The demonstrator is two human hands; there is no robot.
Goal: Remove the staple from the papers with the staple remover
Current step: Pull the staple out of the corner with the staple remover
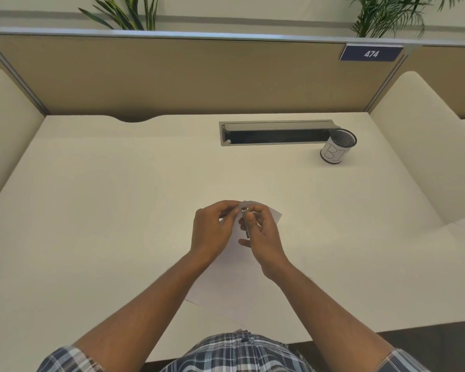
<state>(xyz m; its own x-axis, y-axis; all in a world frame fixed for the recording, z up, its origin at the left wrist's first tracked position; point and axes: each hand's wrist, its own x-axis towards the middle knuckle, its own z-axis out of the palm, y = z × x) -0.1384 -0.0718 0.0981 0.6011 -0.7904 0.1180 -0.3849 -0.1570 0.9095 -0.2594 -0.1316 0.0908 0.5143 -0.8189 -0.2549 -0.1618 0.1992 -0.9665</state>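
White papers lie on the desk in front of me, their far corner lifted between my hands. My left hand pinches that raised corner from the left. My right hand grips a slim metal staple remover, held upright with its tip at the paper's corner beside my left fingertips. The staple itself is too small to make out.
A mesh pen cup with a white label stands at the back right. Beside it a grey cable tray is set into the cream desk. A tan partition closes the back, with padded sides left and right.
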